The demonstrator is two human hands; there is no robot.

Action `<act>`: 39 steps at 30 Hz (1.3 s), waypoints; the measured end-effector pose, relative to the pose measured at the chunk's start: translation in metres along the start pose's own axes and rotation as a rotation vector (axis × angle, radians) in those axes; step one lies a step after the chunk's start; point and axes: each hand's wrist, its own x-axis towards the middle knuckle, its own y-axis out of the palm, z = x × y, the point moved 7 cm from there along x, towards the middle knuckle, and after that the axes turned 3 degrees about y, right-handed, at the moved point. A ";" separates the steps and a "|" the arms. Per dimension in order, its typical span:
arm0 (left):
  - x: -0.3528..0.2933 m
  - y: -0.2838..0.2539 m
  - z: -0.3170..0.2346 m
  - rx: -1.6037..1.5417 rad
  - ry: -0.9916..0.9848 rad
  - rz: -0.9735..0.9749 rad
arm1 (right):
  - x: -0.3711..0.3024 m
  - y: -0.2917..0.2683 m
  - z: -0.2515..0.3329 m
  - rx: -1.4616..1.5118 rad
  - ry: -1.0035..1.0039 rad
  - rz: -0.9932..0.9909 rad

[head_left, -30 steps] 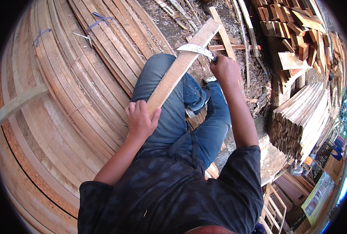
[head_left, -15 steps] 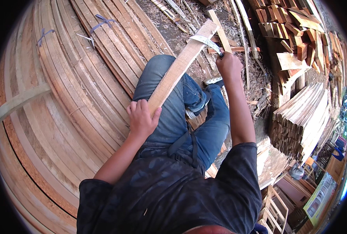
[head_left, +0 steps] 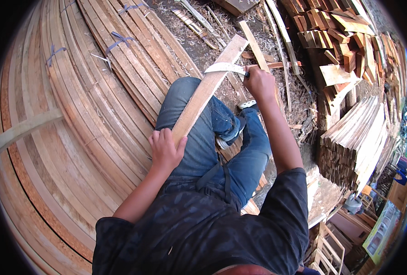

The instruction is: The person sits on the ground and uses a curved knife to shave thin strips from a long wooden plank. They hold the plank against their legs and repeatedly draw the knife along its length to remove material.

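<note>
My left hand (head_left: 165, 149) is closed around the near end of a flat wooden board (head_left: 202, 98). The board slants across my raised thigh in blue jeans, its far end up and to the right. In my right hand (head_left: 260, 85) is the dark handle of a sickle-like knife with a curved, pale metal blade (head_left: 222, 68). That blade lies across the upper part of the board, its tip reaching past the left edge. Most of the handle is hidden by my fingers.
Long planks (head_left: 98, 123) lie stacked on my left, some bundled with a purple tie (head_left: 119, 40). Wood shavings and thin strips (head_left: 280, 34) litter the ground ahead. To the right stand a pile of cut blocks (head_left: 350, 41) and a stack of thin slats (head_left: 350, 137).
My right hand has moved left and a little toward me, bringing the blade slightly farther down the board and across it. My left hand keeps its hold.
</note>
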 end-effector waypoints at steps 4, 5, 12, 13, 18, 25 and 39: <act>-0.005 0.000 0.000 -0.005 0.012 0.014 | 0.031 0.007 -0.033 -0.034 0.164 -0.043; -0.001 0.002 0.000 -0.007 0.010 -0.009 | 0.030 0.014 -0.036 -0.011 0.192 -0.033; -0.002 0.002 -0.001 -0.029 0.003 -0.002 | -0.006 0.002 -0.009 0.011 0.139 -0.024; -0.004 0.002 0.001 -0.019 0.000 0.003 | -0.014 0.008 0.001 0.052 0.026 -0.058; -0.002 0.001 -0.001 -0.028 0.010 -0.010 | -0.043 0.001 0.040 0.118 -0.216 -0.069; 0.001 0.001 -0.002 -0.026 0.010 -0.003 | 0.014 0.000 -0.026 -0.050 0.137 -0.074; -0.005 0.003 0.003 -0.014 0.008 -0.019 | -0.035 0.000 0.035 0.055 -0.213 -0.060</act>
